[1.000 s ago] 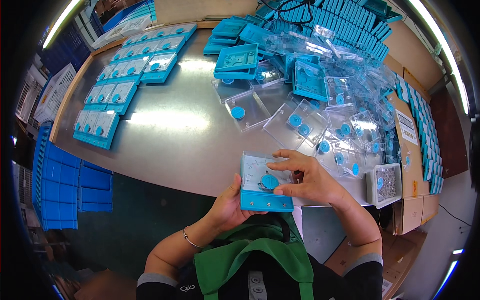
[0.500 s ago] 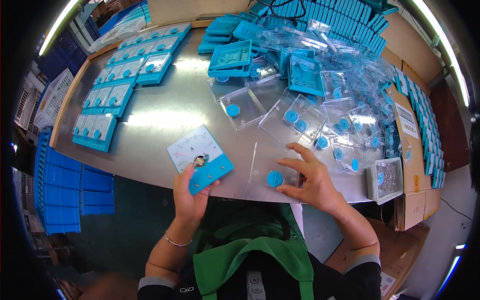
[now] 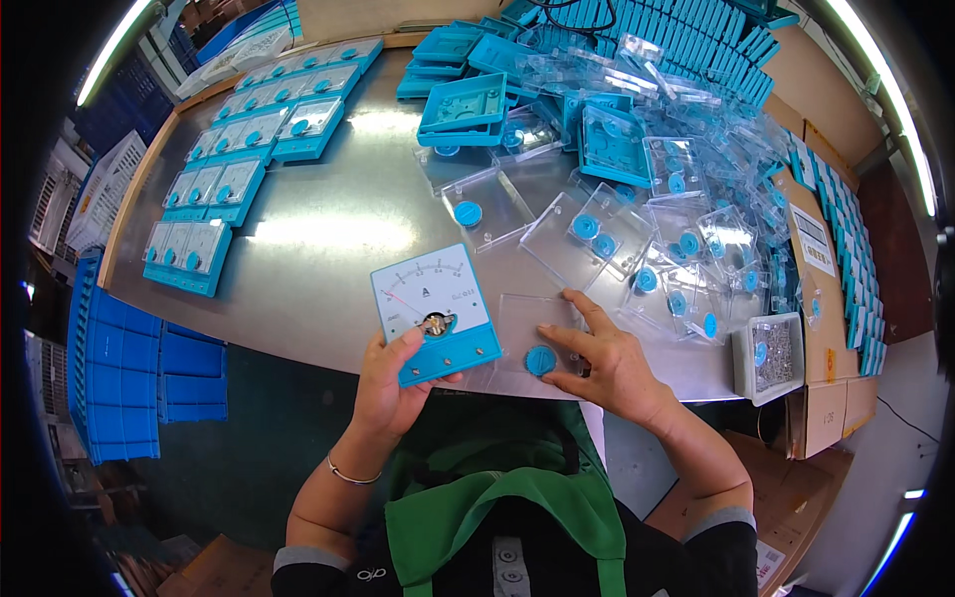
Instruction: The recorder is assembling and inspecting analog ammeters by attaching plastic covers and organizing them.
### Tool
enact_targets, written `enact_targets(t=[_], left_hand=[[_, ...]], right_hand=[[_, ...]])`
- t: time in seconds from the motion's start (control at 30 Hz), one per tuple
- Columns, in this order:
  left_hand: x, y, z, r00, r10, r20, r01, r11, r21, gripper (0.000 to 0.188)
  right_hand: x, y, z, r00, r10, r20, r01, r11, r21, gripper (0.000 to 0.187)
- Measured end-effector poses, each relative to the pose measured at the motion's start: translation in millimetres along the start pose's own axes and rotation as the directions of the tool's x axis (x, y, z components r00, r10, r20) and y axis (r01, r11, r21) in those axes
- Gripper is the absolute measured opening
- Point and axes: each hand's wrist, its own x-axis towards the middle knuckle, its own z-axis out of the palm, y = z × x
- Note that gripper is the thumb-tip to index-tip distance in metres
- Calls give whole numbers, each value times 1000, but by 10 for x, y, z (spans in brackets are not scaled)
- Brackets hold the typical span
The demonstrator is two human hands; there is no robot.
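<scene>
My left hand [image 3: 390, 380] holds a square blue panel meter [image 3: 434, 310] with a white dial face and a red needle, its thumb on the lower front, near the table's front edge. Right of it, my right hand [image 3: 607, 360] rests flat on a clear plastic cover [image 3: 537, 333] with a blue round knob, pressing it to the steel table [image 3: 328, 229]. The meter has no cover on it.
A heap of clear covers with blue knobs [image 3: 676, 229] lies at right, with blue meter housings [image 3: 463, 104] behind. Rows of finished meters [image 3: 234, 179] line the left. A small tray of screws [image 3: 768, 356] sits at the right edge. Blue crates [image 3: 139, 378] stand below left.
The meter and clear cover were held together a second ago; my left hand then took the meter leftward, and it now sits upright beside the cover that my right hand holds down.
</scene>
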Motion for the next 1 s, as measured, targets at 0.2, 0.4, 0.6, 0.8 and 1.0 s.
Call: enact_targets(t=[0.2,0.4,0.6,0.8,1.0], left_hand=[[-1,-13,16,996,-85,25,84,995,59,35],[-3,-60,48,989,-120,81,113,990,90,37],[-12,-67,84,993,-102,55,89,977,196,41],[-10,-12,27,992,-81,96,67,988,138,37],[36,-44,126,965,-218,143,230,970,-72,46]], right_hand=[[7,-11,8,1000,-26,-1,26,1000,-6,47],[0,-9,4,1000,-11,-9,11,1000,5,49],[6,2,22,999,-42,-23,42,999,-21,50],[-49,-12,-107,994,-43,-101,41,999,-28,51],[174,-122,-484,979,189,-75,-141,895,423,54]])
